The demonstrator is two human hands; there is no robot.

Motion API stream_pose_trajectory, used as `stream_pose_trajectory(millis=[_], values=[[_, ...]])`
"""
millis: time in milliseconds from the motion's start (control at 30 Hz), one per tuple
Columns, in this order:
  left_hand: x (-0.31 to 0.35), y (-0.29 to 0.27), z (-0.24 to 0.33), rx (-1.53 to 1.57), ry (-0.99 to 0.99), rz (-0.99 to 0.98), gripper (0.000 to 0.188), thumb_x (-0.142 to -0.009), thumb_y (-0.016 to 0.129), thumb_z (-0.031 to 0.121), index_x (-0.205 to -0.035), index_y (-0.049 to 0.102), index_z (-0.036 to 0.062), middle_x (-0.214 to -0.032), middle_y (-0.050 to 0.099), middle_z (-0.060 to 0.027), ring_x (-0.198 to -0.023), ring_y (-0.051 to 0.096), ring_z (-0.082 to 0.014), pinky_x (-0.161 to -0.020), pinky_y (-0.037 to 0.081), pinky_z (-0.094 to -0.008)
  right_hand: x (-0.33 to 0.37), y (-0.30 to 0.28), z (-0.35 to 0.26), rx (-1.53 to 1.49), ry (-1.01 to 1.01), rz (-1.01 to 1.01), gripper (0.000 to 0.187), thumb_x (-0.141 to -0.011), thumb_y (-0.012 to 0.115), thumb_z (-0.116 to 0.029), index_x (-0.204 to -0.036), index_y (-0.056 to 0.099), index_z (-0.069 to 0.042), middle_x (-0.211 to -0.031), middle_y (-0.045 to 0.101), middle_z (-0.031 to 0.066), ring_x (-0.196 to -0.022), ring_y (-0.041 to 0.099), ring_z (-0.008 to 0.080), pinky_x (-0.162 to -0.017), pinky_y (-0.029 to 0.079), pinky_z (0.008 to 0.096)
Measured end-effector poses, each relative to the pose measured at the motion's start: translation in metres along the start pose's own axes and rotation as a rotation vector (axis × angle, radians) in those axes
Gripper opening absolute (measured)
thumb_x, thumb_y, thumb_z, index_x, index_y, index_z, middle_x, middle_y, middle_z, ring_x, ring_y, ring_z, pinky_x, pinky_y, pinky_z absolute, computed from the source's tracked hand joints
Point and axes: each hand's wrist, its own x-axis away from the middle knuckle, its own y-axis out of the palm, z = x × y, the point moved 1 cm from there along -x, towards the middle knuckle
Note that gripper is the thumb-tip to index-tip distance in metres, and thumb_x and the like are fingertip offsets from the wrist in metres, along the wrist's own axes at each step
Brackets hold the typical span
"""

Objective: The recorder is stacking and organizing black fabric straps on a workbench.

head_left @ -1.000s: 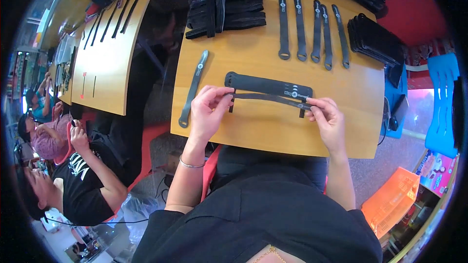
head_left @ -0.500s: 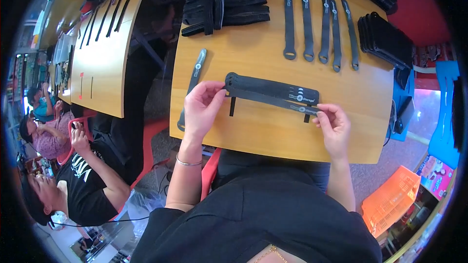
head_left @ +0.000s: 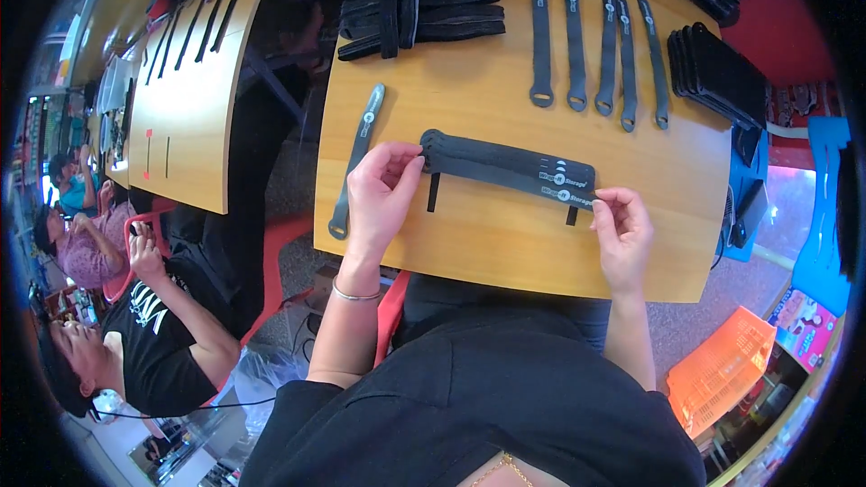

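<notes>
A layered row of dark grey hook-and-loop straps [head_left: 505,160] with pale print lies across the table in front of me, their looped ends at the left. My left hand [head_left: 383,194] pinches the left end of the nearest strap. At the other end, my right hand [head_left: 624,236] holds that same strap between thumb and fingers. Its long edge lies against the other straps. Two narrow dark strips [head_left: 433,193] stick out below the row, one near each end. A single strap [head_left: 359,162] lies slantwise to the left of my left hand.
Several separate straps [head_left: 541,41] lie at the back right, beside a dark stack [head_left: 717,77]. Bundled black straps [head_left: 460,22] sit at the back left. A second table [head_left: 194,131] and a seated person [head_left: 167,343] are at left. An orange crate [head_left: 722,370] stands lower right.
The nearest strap's right end, which angled away from the row, has swung up against it. Both hands still hold the strap; the view has shifted slightly.
</notes>
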Motion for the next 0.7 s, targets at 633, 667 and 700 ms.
stream_pose_trajectory(millis=[633,667,700], values=[[-0.0026,0.0043,-0.0021,-0.091,0.007,0.026,0.009,-0.086,0.065,-0.004,-0.094,0.064,-0.0015,-0.081,0.065,-0.0008,-0.071,0.059,-0.0030,-0.065,0.046,-0.0167,-0.0037,0.0023,0.0073,0.032,-0.010,0.026,0.009,-0.088,0.063,0.002,-0.097,0.062,-0.002,-0.079,0.057,-0.0050,-0.065,0.048,0.0006,-0.058,0.040,0.0164],[-0.0025,0.0044,-0.0023,-0.091,0.006,0.027,0.009,-0.086,0.065,-0.004,-0.094,0.064,-0.0015,-0.081,0.065,-0.0008,-0.071,0.059,-0.0030,-0.065,0.046,-0.0167,-0.0036,0.0024,0.0069,0.036,-0.009,0.021,0.009,-0.088,0.064,0.002,-0.097,0.062,-0.002,-0.079,0.057,-0.0049,-0.065,0.048,0.0006,-0.058,0.040,0.0164],[-0.0023,0.0045,-0.0025,-0.095,0.012,0.030,0.009,-0.086,0.065,-0.004,-0.094,0.064,-0.0014,-0.081,0.065,-0.0005,-0.071,0.058,-0.0029,-0.064,0.046,-0.0166,-0.0035,0.0025,0.0067,0.040,-0.008,0.017,0.009,-0.088,0.064,0.002,-0.096,0.062,-0.002,-0.079,0.057,-0.0049,-0.065,0.048,0.0006,-0.058,0.040,0.0165]])
